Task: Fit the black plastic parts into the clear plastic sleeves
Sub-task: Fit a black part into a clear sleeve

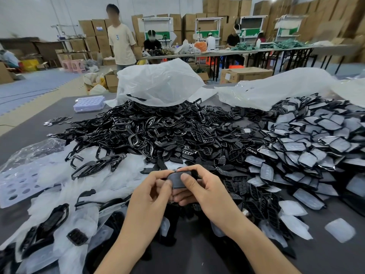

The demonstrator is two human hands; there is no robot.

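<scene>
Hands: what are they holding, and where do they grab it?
Both hold one small black plastic part. The left hand pinches its left end, the right hand its right end, thumbs on top, fingers underneath.

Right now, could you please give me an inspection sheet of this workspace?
Surface: dark grey table, mostly covered.
Job's things: loose black plastic parts heaped at centre; sleeved parts piled at right; clear sleeves spread at left.
Clutter: two big plastic bags at the back; lilac tray at far left.
Hands: left hand and right hand both pinch one black part above the table.
Cables: nothing seen on the table.
Surroundings: stacked cardboard boxes, seated workers at far tables, one person standing.
</scene>
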